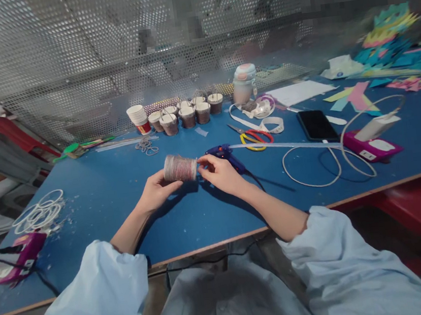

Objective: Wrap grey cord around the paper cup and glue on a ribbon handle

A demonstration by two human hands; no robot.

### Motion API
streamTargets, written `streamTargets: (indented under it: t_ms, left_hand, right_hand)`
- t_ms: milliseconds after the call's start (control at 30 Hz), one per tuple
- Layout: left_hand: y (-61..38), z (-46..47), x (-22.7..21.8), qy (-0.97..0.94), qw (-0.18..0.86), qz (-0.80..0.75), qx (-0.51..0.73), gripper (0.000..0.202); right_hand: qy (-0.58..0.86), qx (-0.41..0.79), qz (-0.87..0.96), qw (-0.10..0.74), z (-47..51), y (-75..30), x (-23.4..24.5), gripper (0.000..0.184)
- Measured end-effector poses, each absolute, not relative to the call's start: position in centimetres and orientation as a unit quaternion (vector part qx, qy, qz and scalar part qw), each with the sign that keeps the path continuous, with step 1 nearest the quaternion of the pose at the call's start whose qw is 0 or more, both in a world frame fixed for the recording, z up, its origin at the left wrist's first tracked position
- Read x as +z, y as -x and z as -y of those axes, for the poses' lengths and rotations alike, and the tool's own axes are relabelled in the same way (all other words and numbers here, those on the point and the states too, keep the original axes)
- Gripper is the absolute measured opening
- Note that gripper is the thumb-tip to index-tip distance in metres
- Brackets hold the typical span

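Small paper cup wrapped in reddish-grey patterned band [180,168] lying sideways above blue table [130,188], left hand [155,190] fingers curled round its left end, right hand [220,172] pinching its right rim, blue glue gun [225,153] just beyond, yellow-red scissors [254,137] farther right.

Our blue wood-edged worktop [121,181] carries brown-filled paper cups [187,115] at twelve o'clock, red-and-yellow-handled scissors [254,137] and a black phone [317,125] at two, and white wire rings [41,213] at nine.
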State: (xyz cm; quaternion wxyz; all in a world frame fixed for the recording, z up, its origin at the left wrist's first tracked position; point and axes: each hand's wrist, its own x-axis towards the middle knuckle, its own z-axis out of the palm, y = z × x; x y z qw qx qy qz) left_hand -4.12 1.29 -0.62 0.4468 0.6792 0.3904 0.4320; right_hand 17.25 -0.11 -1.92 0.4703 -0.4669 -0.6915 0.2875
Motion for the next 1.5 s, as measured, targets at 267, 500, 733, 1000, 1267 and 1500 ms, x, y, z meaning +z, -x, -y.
streamTargets:
  t_ms: [267,500,733,1000,1267,1500]
  left_hand:
    - [4.4,-1.8,-1.8,-0.739,0.395,-0.393,0.378,0.027]
    - [4.4,-1.7,-1.4,-0.661,0.479,-0.416,0.401,0.031]
    - [4.4,-2.3,-1.5,-0.602,0.508,-0.427,0.444,0.032]
    - [4.4,-2.3,-1.3,-0.601,0.505,-0.432,0.443,0.025]
    - [4.9,-2.5,-2.0,-0.604,0.546,-0.417,0.404,0.021]
    - [5.4,-2.8,-1.9,-0.602,0.542,-0.419,0.41,0.022]
  right_hand:
    - [0.433,0.394,0.651,0.483,0.8,-16.9,-1.3,0.017]
    - [0.419,0.342,0.708,0.453,1.1,-16.9,-1.5,0.033]
    - [0.472,0.249,0.741,0.408,1.7,-18.0,-0.3,0.025]
    - [0.698,0.07,0.687,0.19,3.0,-23.8,2.7,0.028]
    - [0.683,0.156,0.681,0.212,-1.5,-23.6,0.8,0.036]
    - [0.663,0.196,0.674,0.26,-1.1,-22.9,0.4,0.024]
